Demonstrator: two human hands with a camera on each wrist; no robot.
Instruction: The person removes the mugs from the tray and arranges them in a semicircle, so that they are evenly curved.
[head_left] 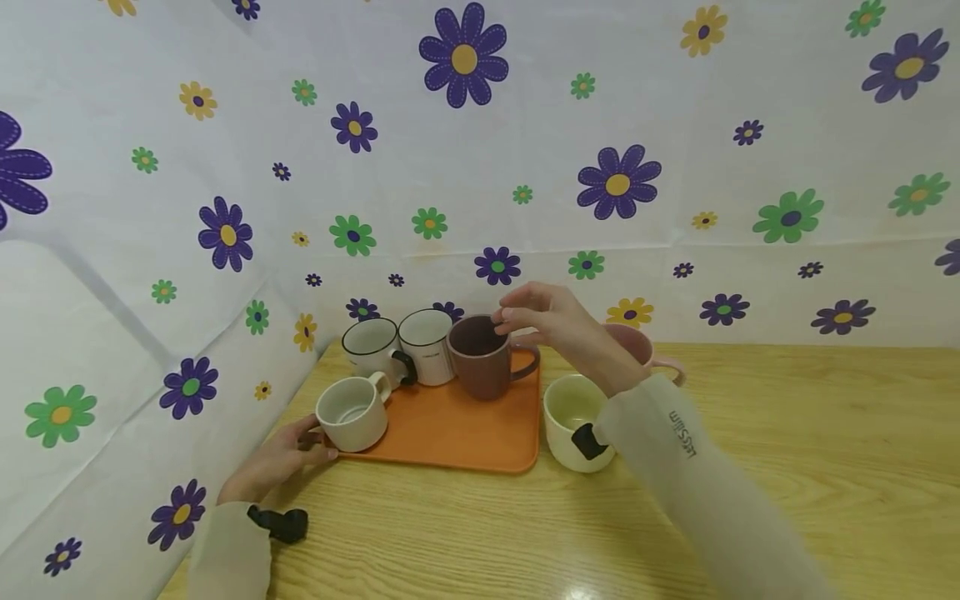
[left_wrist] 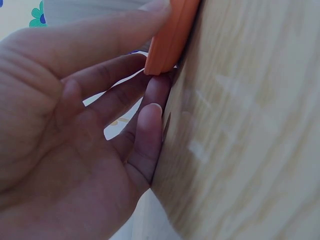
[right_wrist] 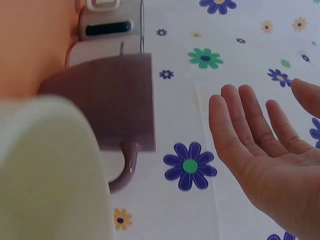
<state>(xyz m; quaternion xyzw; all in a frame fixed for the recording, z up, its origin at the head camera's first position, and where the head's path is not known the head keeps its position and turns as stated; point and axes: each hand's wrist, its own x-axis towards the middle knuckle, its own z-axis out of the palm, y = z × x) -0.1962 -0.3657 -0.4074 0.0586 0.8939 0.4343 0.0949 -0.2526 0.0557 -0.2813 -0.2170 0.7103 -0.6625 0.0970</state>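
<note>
At the front left corner of the orange tray (head_left: 457, 437), my left hand (head_left: 281, 454) grips the rim. In the left wrist view its thumb (left_wrist: 125, 25) lies along the tray edge (left_wrist: 167, 45), the other fingers around the corner. A small white cup (head_left: 352, 414) stands on the tray beside this hand. My right hand (head_left: 551, 321) is over the rim of a dark maroon mug (head_left: 483, 367), its fingers loosely bent. Seen from the right wrist, this hand (right_wrist: 265, 145) holds nothing and is apart from the maroon mug (right_wrist: 107, 100), whose handle points right in the head view.
Two white mugs with dark rims, one on the left (head_left: 371, 346) and one in the middle (head_left: 427, 346), stand at the tray's back. Right of the tray are a pale yellow mug (head_left: 562, 425) and a pink mug (head_left: 630, 342), partly behind my right arm. A flowered cloth (head_left: 525, 150) hangs behind.
</note>
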